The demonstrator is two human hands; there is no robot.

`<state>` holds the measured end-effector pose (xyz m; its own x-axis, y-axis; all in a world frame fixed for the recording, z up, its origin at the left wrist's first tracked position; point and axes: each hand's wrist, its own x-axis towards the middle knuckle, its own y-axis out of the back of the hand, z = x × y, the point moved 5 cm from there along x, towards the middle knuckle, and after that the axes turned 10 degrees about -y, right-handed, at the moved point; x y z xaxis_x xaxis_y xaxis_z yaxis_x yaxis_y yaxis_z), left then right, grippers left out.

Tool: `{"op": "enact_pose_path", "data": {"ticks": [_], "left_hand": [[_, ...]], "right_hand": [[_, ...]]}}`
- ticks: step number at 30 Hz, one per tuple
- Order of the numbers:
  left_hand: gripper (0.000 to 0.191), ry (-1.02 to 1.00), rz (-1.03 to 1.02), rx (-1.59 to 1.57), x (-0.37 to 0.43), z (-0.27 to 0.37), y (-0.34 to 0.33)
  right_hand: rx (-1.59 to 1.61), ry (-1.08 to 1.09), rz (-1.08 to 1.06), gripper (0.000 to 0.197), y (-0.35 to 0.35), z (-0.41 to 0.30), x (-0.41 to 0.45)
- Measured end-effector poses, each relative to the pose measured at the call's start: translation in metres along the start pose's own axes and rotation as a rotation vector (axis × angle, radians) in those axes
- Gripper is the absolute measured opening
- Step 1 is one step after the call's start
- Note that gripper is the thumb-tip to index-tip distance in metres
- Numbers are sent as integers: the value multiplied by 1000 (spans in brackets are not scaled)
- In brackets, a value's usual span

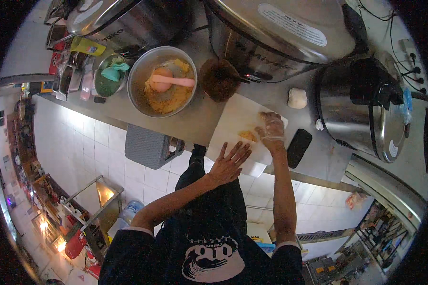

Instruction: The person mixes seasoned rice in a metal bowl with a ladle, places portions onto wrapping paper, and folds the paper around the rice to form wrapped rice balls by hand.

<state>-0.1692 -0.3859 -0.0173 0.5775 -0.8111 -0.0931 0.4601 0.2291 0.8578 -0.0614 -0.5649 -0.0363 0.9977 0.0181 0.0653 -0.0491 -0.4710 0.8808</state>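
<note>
My left hand [230,162] is bare and lies with spread fingers on the near edge of white paper sheets [235,110] on the metal counter. Wearing a clear plastic glove, my right hand [272,128] rests with bent fingers on the paper's right side; whether it holds anything under the fingers I cannot tell. Between the hands is a small patch of yellow crumbly food [248,135]. To the left stands a round metal bowl [135,96] with more yellow food [164,103], an orange-brown round piece and a pink-handled utensil [174,80].
Large metal cookers [271,46] line the counter's back, another cooker [349,117] stands right. A black phone [299,148] lies beside my right wrist, a whitish lump [297,98] behind it. A brown round container [219,80] and a green-filled bowl [108,83] stand left.
</note>
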Motion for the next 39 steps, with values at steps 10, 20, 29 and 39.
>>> {"op": "enact_pose_path", "data": {"ticks": [10, 20, 29, 39], "left_hand": [[80, -50, 3, 6, 0, -5, -2], [84, -71, 7, 51, -2, -9, -2], [56, -37, -278, -98, -29, -31, -40], [31, -213, 472, -429, -28, -1, 41]], "right_hand": [[292, 21, -360, 37, -36, 25, 27], [54, 136, -392, 22, -2, -29, -16], [65, 55, -82, 32, 5, -65, -111], [55, -26, -108, 41, 3, -71, -120]]}}
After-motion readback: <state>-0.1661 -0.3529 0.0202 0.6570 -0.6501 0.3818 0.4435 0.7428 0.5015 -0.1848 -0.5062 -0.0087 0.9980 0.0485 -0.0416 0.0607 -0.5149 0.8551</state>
